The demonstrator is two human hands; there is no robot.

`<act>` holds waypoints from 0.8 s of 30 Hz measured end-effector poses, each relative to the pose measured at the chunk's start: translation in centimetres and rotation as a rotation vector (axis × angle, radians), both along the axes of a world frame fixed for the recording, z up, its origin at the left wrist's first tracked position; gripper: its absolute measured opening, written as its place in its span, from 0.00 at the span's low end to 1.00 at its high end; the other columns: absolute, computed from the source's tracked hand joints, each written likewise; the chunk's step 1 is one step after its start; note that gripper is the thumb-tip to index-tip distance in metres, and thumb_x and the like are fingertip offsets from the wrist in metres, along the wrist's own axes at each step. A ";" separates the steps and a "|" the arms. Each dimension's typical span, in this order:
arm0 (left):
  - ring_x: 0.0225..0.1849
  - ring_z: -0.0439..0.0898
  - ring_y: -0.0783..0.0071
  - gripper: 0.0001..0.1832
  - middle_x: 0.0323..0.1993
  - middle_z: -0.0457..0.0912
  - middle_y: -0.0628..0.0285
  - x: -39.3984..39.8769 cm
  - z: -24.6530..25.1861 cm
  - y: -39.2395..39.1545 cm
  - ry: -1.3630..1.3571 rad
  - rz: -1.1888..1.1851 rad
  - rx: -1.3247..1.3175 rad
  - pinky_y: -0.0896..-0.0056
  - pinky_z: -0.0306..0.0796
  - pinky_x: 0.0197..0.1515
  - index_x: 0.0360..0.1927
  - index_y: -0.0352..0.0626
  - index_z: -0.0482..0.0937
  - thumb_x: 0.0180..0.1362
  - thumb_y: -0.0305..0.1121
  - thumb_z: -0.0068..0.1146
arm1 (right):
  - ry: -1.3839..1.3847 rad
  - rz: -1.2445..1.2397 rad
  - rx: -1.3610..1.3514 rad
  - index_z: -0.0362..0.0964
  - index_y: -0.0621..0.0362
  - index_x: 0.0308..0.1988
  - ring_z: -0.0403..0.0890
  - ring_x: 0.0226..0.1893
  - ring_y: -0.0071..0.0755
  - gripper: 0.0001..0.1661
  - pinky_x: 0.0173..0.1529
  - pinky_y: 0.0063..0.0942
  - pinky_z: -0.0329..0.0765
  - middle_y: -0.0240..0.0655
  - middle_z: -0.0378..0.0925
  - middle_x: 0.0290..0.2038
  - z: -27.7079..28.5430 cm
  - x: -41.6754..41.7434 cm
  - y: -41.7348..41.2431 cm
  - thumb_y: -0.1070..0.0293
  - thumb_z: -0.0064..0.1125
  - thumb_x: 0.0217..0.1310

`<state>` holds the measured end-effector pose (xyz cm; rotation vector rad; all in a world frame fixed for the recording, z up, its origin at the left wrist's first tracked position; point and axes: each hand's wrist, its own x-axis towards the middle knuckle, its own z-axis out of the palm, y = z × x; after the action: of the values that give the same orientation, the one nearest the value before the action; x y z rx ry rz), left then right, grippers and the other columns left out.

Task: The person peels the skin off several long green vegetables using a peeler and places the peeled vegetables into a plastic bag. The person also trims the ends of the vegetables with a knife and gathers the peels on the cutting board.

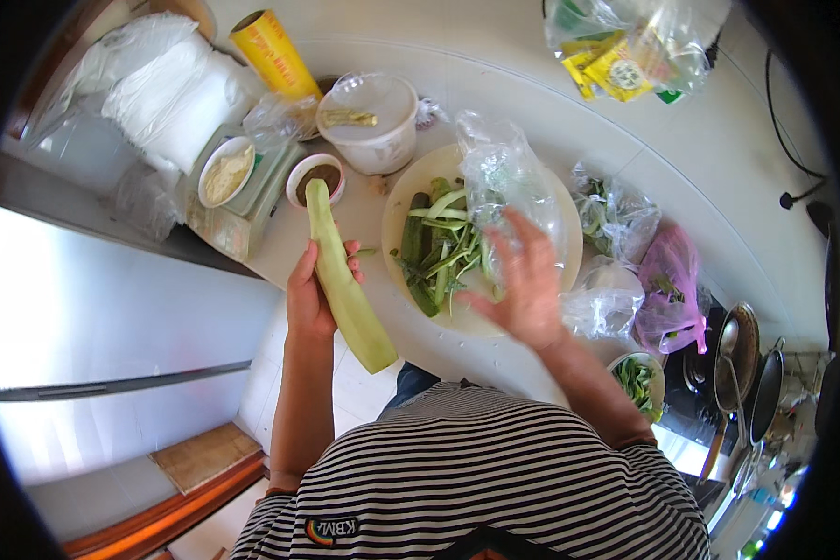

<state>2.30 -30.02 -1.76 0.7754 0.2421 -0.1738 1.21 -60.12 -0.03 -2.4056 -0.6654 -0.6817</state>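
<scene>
My left hand point(313, 297) is closed around a long, pale green peeled vegetable point(346, 294), held off the counter's edge. The vegetable's upper end overlaps a small bowl of brown contents point(322, 170) from this view. My right hand point(521, 283), blurred, is over the right part of a round cutting board point(465, 323), fingers spread with nothing seen in them. On the board lie a dark green cucumber-like vegetable point(412, 234) and a heap of green peels and stems point(451, 241). A clear plastic bag point(507, 175) rests beside them, partly behind my right hand.
A lidded white tub point(374, 133), a yellow roll point(276, 56), white bags point(175, 98) and a scale point(248, 192) with a bowl of pale powder point(226, 173) stand left. Rightward are bagged greens point(612, 217), a pink bag point(672, 294), a bowl of leaves point(637, 385) and pans point(735, 357).
</scene>
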 end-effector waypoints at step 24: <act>0.34 0.82 0.64 0.21 0.42 0.82 0.47 2.4 0.4 -11.4 0.104 -0.787 -0.008 0.59 0.79 0.38 0.58 0.39 0.69 0.70 0.42 0.48 | 0.463 0.223 0.183 0.77 0.64 0.44 0.82 0.39 0.52 0.16 0.46 0.37 0.77 0.46 0.82 0.39 5.5 8.6 -6.2 0.85 0.50 0.55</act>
<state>4.66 -41.42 -1.35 0.8229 0.0218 -0.9583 9.76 -66.32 5.44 -2.1655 -0.6267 -0.0791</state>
